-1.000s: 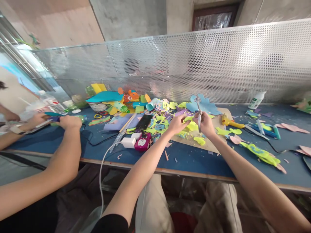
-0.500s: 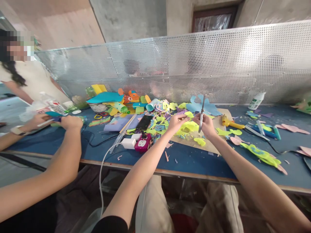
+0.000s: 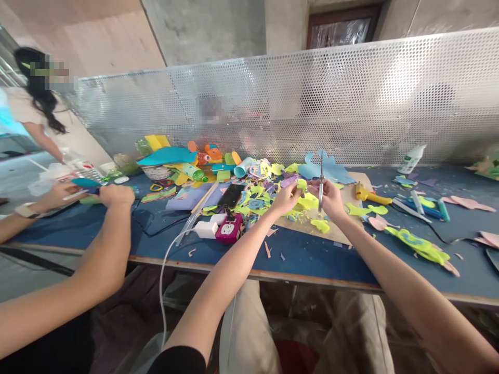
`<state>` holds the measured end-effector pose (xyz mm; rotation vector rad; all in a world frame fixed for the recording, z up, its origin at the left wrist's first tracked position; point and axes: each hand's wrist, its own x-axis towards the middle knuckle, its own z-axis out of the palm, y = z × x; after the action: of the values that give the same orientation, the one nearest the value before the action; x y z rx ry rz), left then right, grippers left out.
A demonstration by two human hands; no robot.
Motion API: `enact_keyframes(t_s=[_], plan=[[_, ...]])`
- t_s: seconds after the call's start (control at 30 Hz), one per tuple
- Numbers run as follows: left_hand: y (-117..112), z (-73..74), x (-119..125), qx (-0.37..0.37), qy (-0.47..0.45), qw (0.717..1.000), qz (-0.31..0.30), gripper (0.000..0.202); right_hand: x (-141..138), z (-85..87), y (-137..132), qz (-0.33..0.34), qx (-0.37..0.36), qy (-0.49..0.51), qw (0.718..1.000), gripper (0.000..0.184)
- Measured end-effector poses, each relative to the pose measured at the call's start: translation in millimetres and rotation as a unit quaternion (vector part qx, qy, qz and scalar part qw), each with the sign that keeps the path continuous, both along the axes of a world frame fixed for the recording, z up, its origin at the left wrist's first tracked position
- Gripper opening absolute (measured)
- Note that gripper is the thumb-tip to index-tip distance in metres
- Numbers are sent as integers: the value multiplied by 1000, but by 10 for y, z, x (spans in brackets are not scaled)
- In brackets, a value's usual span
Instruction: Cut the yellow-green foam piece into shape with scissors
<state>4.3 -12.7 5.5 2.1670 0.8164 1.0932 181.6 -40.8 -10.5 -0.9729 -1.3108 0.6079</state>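
Between the fingertips of my left hand [image 3: 286, 198] is a small yellow-green paper piece [image 3: 301, 184], pinched above the heap of scraps. My right hand [image 3: 330, 198] is closed around a pair of scissors [image 3: 321, 182], whose blades point up and away from me. The two hands are close together, with the scissors just right of the paper piece. Beneath them, yellow-green cut-outs [image 3: 320, 225] lie on a brown paper sheet [image 3: 339, 236]. A light blue paper shape [image 3: 329, 167] rests behind the scissors.
A yellow glue gun [image 3: 370, 196] lies to the right, near a white bottle [image 3: 411, 158]. A phone [image 3: 231, 196] and a magenta power adapter [image 3: 228, 228] sit left of my forearm. At far left a co-worker's hands [image 3: 117, 195] hold blue material. A perforated metal screen [image 3: 253, 98] stands behind.
My left hand has turned slightly and moved a little right with the paper piece. The scissors have shifted slightly left. At far left, a standing person has moved a little.
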Motion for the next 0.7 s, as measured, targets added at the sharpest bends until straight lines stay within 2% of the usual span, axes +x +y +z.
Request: enact_keyframes(t_s=[0.17,0.3,0.4,0.5,0.6,0.7], plan=[[-49,27,-12,47,69,996,10,29,6,36,-33,-14,16,-5,1000,20],[-60,29,-27,58,33,998,20,32,17,35,-31,-22,16,4,1000,22],[-52,24,-20,37,-30,999,21,35,24,20,-18,-23,12,9,1000,25],[-38,28,-7,-16,-78,996,31,41,22,4,-1,-21,9,17,1000,27],[-21,34,1,-60,-107,992,21,45,13,0,6,-28,8,24,999,29],[-10,37,0,-61,-112,992,12,46,5,11,-4,-40,13,31,999,30]])
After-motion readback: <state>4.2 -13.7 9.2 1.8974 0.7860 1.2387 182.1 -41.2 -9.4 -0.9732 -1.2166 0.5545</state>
